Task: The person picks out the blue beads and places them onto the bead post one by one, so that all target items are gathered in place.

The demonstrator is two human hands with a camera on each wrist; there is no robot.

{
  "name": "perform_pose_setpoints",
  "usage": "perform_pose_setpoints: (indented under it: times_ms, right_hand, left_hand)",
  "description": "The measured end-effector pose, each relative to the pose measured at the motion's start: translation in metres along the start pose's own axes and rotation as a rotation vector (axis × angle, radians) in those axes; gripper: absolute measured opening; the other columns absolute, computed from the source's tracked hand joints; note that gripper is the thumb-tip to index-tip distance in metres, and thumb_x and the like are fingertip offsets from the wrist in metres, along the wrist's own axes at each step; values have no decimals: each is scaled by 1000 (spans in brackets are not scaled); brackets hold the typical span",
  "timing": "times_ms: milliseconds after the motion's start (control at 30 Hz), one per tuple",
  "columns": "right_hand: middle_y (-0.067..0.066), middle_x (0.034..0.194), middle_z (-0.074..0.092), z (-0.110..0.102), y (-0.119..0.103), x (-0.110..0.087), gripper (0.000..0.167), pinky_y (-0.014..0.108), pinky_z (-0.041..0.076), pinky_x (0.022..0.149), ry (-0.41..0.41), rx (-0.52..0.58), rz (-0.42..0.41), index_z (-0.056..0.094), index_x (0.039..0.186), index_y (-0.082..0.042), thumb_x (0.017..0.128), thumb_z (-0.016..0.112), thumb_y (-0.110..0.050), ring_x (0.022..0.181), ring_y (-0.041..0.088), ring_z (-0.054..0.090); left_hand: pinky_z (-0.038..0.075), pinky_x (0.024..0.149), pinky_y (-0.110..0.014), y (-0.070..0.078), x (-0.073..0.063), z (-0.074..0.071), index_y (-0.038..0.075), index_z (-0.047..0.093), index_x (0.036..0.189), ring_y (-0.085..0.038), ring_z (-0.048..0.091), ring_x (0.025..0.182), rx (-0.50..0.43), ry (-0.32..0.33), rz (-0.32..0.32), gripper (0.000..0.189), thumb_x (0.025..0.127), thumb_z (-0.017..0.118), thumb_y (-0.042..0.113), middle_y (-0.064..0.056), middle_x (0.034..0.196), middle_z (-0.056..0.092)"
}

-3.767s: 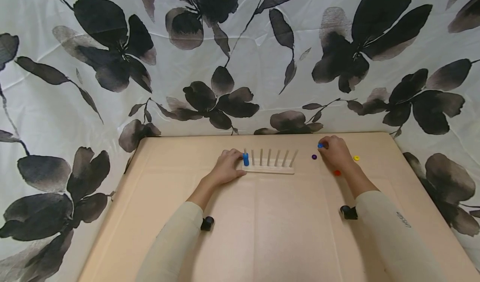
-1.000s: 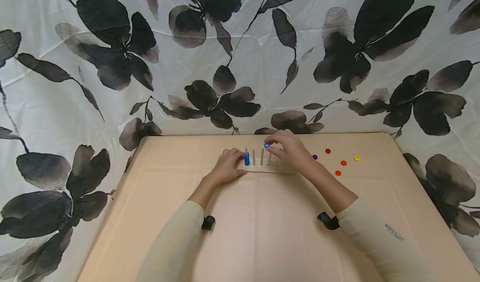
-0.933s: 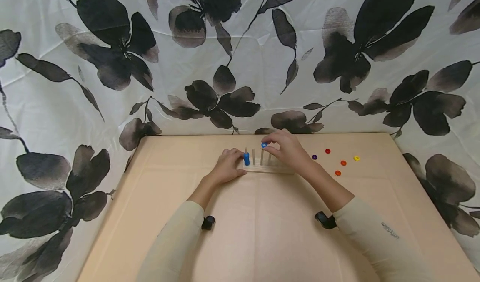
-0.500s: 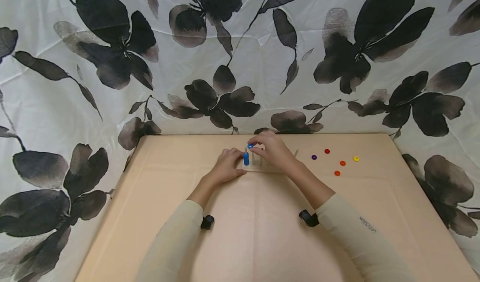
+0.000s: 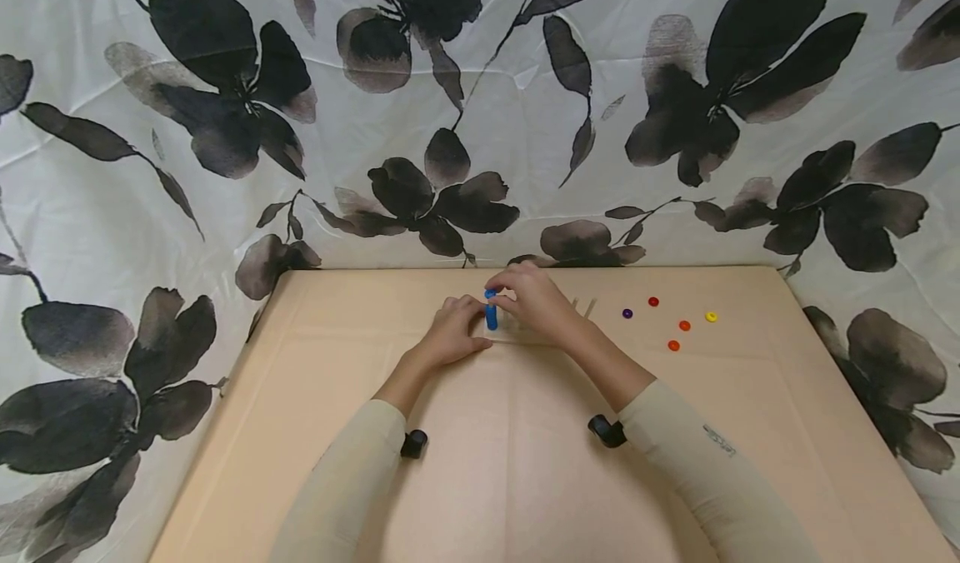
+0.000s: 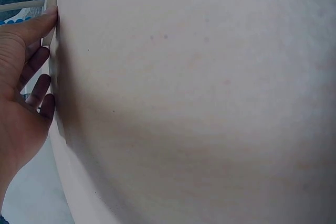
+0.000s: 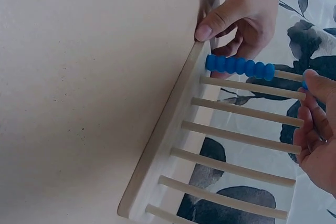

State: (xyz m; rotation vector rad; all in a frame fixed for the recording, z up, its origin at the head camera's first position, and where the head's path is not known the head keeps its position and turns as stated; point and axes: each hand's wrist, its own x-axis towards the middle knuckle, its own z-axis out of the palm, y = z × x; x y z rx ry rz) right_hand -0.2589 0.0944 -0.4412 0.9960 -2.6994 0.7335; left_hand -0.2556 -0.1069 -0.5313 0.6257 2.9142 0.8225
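Observation:
A wooden peg rack point(image 7: 157, 129) with a row of upright pegs stands at the far side of the table. My left hand point(image 5: 448, 334) grips its left end, thumb at the front edge and fingers behind. On the leftmost peg sits a stack of blue beads point(image 7: 240, 67). Over that peg's tip, my right hand point(image 5: 534, 303) pinches another blue bead point(image 5: 490, 294) between thumb and fingers. In the right wrist view this bead is mostly hidden by the thumb, and a bare stretch of peg shows between it and the stack. The other pegs seen there carry no beads.
Right of the rack lie loose beads: a purple bead point(image 5: 627, 314), a red bead point(image 5: 653, 301), two orange ones, including one orange bead point(image 5: 673, 346), and a yellow bead point(image 5: 711, 316). A flower-patterned cloth point(image 5: 480, 113) hangs behind the table point(image 5: 465, 463).
My right hand has picked up the blue bead from the right side and carried it left, across the rack, to the leftmost peg's tip. The left hand has stayed on the rack's end.

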Motion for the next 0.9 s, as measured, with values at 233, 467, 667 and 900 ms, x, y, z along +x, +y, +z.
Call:
perform_pose_setpoints:
  times_ms: [233, 467, 667, 900]
  right_hand:
    - [4, 100, 77, 2, 1, 2, 17, 37, 53, 86, -24, -8, -10, 79, 108, -10, 92, 79, -18, 97, 23, 64]
    - [3, 99, 76, 2, 1, 0, 17, 36, 52, 85, -13, 0, -5, 78, 106, -10, 91, 80, -19, 97, 23, 64]
    - [4, 101, 76, 2, 0, 0, 22, 37, 53, 87, -15, -34, -1, 78, 110, -10, 92, 79, -21, 98, 24, 64]
    - [5, 105, 75, 2, -1, -2, 23, 39, 53, 89, -20, -32, 28, 76, 114, -9, 95, 76, -23, 101, 25, 62]
  left_hand:
    - [41, 104, -49, -1, 0, 1, 9, 64, 133, -29, 48, 120, 0, 5, 5, 55, 87, 84, 32, -4, 131, 61]
    - [42, 103, -49, -1, -1, 1, 10, 65, 132, -30, 49, 120, 5, 15, 13, 54, 86, 84, 31, -5, 130, 62]
    - [42, 104, -50, 0, -2, 1, 9, 64, 132, -31, 49, 121, 7, 15, 12, 55, 86, 84, 30, -6, 130, 62]
    - [40, 106, -52, 0, -3, 0, 7, 64, 132, -32, 48, 123, -4, 11, 7, 55, 87, 84, 30, -7, 132, 61]
